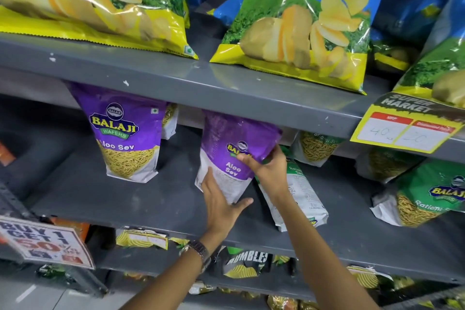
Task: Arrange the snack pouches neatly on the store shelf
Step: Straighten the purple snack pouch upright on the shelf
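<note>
A purple Aloo Sev pouch (226, 143) stands tilted on the grey middle shelf (100, 199), turned partly sideways. My right hand (266, 171) grips its right side, thumb across the front. My left hand (221, 206) cups its lower white corner, fingers spread, with a watch on the wrist. A second purple Aloo Sev pouch (125, 133) stands upright to the left, facing front. A green-and-white pouch (299, 196) lies on its side just right of my right hand. Another green Ratlami Sev pouch (427, 196) leans at the far right.
Large blue-and-yellow chip bags (307, 25) sit on the upper shelf (176, 78). A yellow price tag (405, 131) hangs at its right edge. More sev pouches (317, 148) stand at the back. A "Buy 1 Get 1" sign (45, 244) and snack packs (244, 262) fill the lower shelf.
</note>
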Motion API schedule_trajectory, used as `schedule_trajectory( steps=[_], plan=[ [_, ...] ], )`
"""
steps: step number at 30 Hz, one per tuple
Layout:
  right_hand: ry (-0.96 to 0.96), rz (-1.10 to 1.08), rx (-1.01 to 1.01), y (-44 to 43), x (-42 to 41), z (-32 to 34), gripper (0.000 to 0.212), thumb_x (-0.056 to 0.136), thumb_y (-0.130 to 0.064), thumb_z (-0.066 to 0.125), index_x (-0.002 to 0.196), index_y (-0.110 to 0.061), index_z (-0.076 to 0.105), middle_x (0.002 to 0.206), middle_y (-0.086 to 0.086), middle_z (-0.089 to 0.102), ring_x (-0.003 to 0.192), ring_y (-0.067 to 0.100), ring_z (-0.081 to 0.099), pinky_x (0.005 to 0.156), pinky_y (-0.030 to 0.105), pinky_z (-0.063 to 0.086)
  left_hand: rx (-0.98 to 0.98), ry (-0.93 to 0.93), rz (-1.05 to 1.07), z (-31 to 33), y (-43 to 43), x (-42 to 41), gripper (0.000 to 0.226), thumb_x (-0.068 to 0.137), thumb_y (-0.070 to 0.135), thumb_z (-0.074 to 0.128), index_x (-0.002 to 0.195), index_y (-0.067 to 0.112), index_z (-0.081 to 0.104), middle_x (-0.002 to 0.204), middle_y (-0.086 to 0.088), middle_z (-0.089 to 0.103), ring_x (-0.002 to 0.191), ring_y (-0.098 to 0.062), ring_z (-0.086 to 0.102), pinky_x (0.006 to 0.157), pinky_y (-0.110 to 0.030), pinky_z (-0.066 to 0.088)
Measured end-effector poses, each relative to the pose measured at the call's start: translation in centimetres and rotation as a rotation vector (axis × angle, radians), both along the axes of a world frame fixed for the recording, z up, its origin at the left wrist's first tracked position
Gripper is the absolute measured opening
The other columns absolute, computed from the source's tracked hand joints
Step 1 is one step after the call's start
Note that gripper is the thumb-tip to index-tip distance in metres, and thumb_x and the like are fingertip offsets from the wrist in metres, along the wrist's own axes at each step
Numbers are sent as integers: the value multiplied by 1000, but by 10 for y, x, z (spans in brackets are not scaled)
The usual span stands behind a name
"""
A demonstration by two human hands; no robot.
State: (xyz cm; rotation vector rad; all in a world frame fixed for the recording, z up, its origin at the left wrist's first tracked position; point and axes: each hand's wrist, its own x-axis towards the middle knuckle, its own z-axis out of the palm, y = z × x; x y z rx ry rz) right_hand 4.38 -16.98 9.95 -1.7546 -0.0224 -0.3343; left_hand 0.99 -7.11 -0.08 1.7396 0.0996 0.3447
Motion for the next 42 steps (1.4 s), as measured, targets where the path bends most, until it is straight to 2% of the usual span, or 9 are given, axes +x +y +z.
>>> schedule_trajectory(
  steps=[5, 8, 13, 17, 21, 25, 32, 38, 42],
  plan=[
    [66, 142, 54, 13, -15, -8, 53, 57, -13, 88, 101, -13, 58, 102, 6, 68, 87, 16, 66, 74, 27, 55, 110, 19, -6, 1, 12, 20, 125, 42, 60, 80, 143, 25, 15, 146, -3, 29, 133, -18, 30, 103, -43, 41],
    [89, 242, 80, 9, -10, -7, 44, 61, -5, 84, 96, -16, 59, 95, 1, 66, 79, 7, 64, 71, 18, 52, 66, 20, -8, 1, 25, 35, 115, 44, 56, 80, 138, 24, 23, 139, 1, 31, 125, -14, 40, 96, -34, 43],
    [4, 60, 78, 0, 7, -7, 39, 64, -9, 84, 93, -19, 60, 90, -1, 68, 83, 16, 67, 76, 28, 54, 25, -7, -51, -5, 59, 48, 107, 40, 50, 85, 130, 19, 34, 112, 9, 35, 108, -7, 45, 90, -27, 40],
    [51, -21, 92, 1, 31, -12, 69, 60, 2, 84, 117, -7, 47, 108, 12, 64, 98, 33, 64, 87, 44, 54, 59, 10, -147, 0, 88, 58, 89, 44, 43, 87, 121, 22, 47, 113, 7, 60, 106, -11, 58, 86, -26, 47],
    [149, 73, 89, 2, 42, -17, 82, 61, 3, 83, 129, -6, 40, 116, 9, 61, 103, 22, 62, 84, 29, 55, 67, 27, -253, 5, 108, 66, 76, 51, 43, 83, 117, 30, 47, 106, 15, 64, 95, 13, 58, 79, -14, 49],
    [157, 65, 80, 3, 37, -22, 67, 61, 2, 83, 120, -4, 50, 118, 15, 65, 95, 14, 66, 73, 16, 54, -14, -13, -200, -4, 110, 64, 86, 52, 49, 79, 125, 17, 45, 121, 0, 58, 113, -10, 54, 92, -31, 46],
    [166, -62, 61, 1, 28, -29, 47, 60, -7, 86, 96, -16, 55, 92, 2, 68, 82, 15, 65, 86, 38, 55, -145, 53, -328, -19, 120, 80, 61, 72, 13, 76, 122, 23, 45, 118, 4, 62, 109, -7, 61, 92, -30, 51],
    [110, -93, 75, 6, 26, -36, 47, 63, -9, 85, 99, -14, 54, 96, 4, 66, 81, 11, 63, 78, 27, 53, -128, 17, -351, -26, 120, 78, 44, 78, 13, 71, 113, 31, 53, 117, 8, 63, 108, 0, 60, 86, -13, 49],
    [103, -28, 72, 1, 25, -38, 51, 64, -10, 85, 104, -11, 54, 101, 5, 67, 86, 11, 64, 79, 23, 53, -130, 23, -365, -17, 118, 72, 43, 79, 15, 69, 116, 30, 52, 119, 8, 62, 114, -10, 58, 93, -23, 50]
  ],
)
